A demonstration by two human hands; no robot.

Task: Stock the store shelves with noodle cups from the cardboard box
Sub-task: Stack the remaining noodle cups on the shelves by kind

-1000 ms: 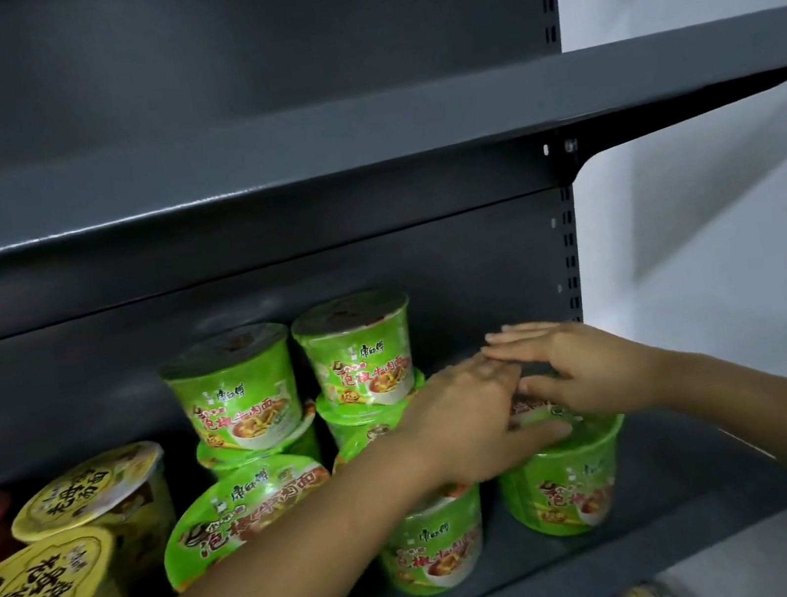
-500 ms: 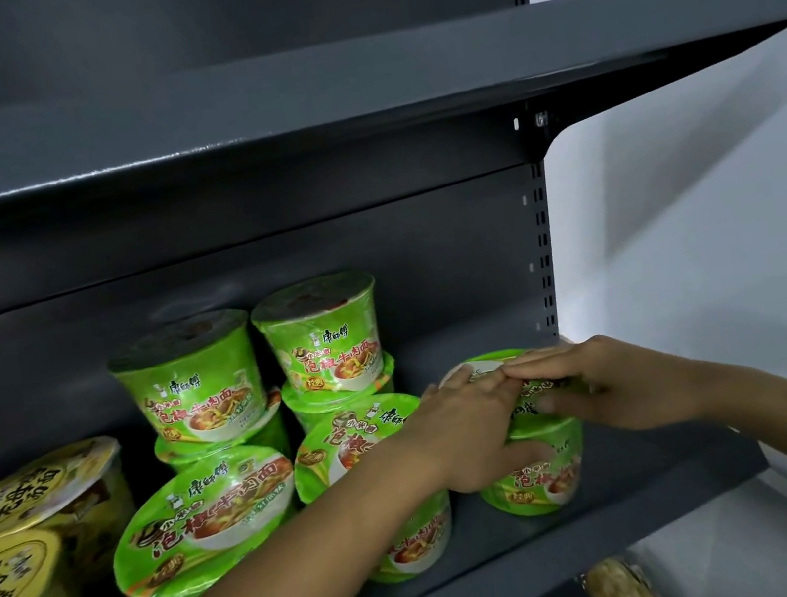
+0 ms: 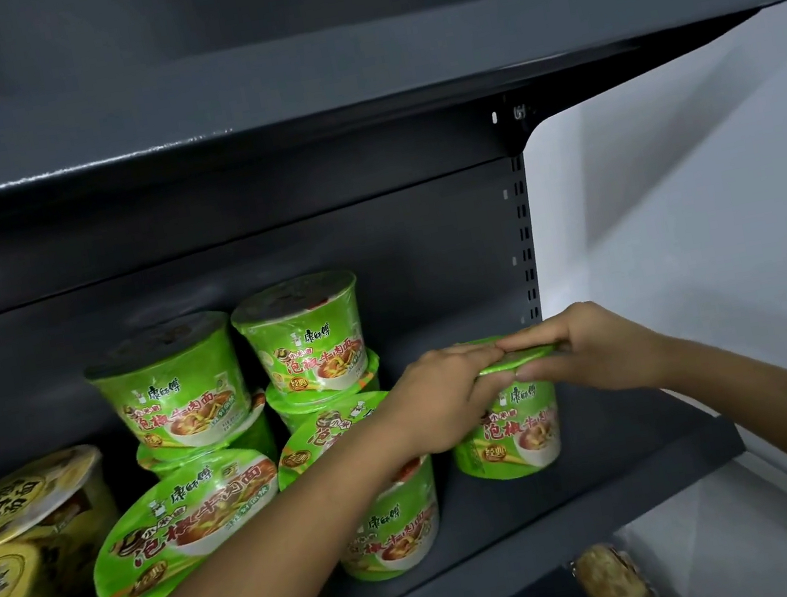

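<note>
While both hands hold it, I log one green noodle cup (image 3: pixel 511 422), upright at the right end of the dark shelf (image 3: pixel 618 469), just beside the other green cups (image 3: pixel 386 518).

Handling, by my judgement: light, thin-walled, film-wrapped and likely slick. It would crush easily, so I take it at the stiffer rim.

Left hand (image 3: pixel 443 404): fingers (image 3: pixel 468 352) curled over lid and side, gripping.

Right hand (image 3: pixel 593 351): fingers on the lid, thumb under the rim, pinching.

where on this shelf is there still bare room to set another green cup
Bare shelf runs from the held green cup right to the shelf end, and behind that cup along the back panel. Crowded: left of it, green cups are stacked two high, with yellow cups beyond.
</note>
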